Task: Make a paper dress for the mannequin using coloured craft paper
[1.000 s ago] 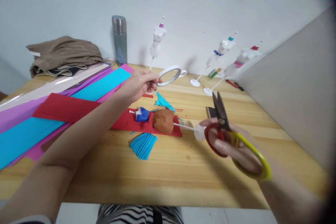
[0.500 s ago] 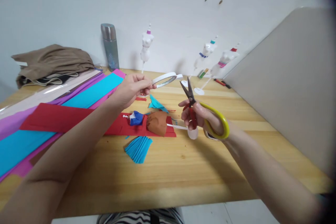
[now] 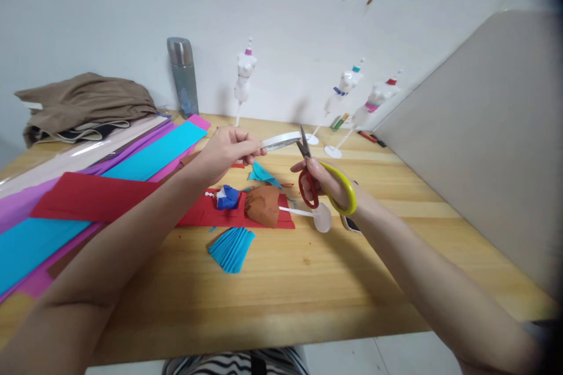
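Note:
My left hand (image 3: 233,149) pinches a roll of white double-sided tape (image 3: 280,141) above the table. In my right hand (image 3: 317,179) are scissors (image 3: 304,149) with red inside the handles, blades parted and pointing up at the roll's right end; whether they touch the tape I cannot tell. A yellow ring (image 3: 347,187) sits by my right wrist, perhaps one of the scissor handles. Below lies a small mannequin on its side, with a blue top (image 3: 227,198), a brown paper skirt (image 3: 263,206) and a white round base (image 3: 322,218), on red crepe paper (image 3: 189,211).
Pleated blue paper (image 3: 232,250) and blue scraps (image 3: 264,174) lie near the mannequin. Three white mannequins (image 3: 244,76) stand along the wall, beside a flask (image 3: 182,79). Brown cloth (image 3: 90,102) and coloured paper sheets (image 3: 145,155) are at left. A phone (image 3: 350,224) lies partly behind my right wrist.
My right hand has moved left and up, bringing the scissor blades to the tape roll. The roll has tilted flatter in my left hand and shifted slightly right.

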Demonstrator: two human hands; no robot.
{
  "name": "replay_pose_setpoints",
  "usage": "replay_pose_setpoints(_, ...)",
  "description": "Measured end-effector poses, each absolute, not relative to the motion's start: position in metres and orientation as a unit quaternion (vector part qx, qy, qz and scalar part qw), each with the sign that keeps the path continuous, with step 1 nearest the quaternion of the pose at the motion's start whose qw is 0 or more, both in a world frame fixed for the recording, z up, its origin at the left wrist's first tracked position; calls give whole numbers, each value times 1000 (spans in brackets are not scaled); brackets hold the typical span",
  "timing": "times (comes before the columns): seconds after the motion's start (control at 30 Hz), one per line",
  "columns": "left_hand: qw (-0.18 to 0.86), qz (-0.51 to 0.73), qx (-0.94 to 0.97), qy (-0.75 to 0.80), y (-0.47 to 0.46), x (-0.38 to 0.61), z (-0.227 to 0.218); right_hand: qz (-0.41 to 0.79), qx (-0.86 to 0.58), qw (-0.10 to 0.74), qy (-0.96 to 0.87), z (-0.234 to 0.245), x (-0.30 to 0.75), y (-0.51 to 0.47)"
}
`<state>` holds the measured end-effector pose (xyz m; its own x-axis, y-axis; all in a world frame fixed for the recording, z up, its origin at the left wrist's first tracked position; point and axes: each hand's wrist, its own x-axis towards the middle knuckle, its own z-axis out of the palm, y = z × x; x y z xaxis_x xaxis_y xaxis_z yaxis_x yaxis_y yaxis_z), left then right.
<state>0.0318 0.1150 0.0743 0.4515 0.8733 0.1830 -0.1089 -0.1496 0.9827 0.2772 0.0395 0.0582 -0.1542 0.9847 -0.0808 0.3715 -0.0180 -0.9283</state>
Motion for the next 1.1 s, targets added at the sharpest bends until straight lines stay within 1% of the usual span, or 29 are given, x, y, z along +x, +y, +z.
replay_pose_setpoints(0.13,572,423,630,310,116,32,73,426,-575,331,-615,59,274,41)
replay_pose_setpoints(0.37,586,427,610,319,117,30,73,339,-654,305,-604,64,281,48)
replay_pose_setpoints(0.43,595,433,601,311,118,30,73,292,-687,252,-616,62,291,59)
replay_pose_setpoints(0.5,606,437,592,303,118,30,72,227,-706,156,-652,59,301,74)
replay_pose_setpoints(0.53,610,437,588,302,118,30,72,212,-710,133,-658,56,304,82)
replay_pose_setpoints(0.63,616,431,585,305,117,31,73,183,-720,104,-661,44,307,105)
replay_pose_setpoints(0.73,616,413,589,322,114,32,75,183,-726,90,-657,31,303,119)
replay_pose_setpoints(0.8,615,404,589,333,113,31,77,205,-722,96,-654,24,301,123)
replay_pose_setpoints(0.9,616,394,586,349,114,31,77,256,-711,134,-641,23,305,121)
replay_pose_setpoints(1.0,614,392,581,364,116,30,77,317,-686,206,-622,34,311,111)
replay_pose_setpoints(1.1,612,391,575,376,117,31,76,381,-624,306,-609,51,314,93)
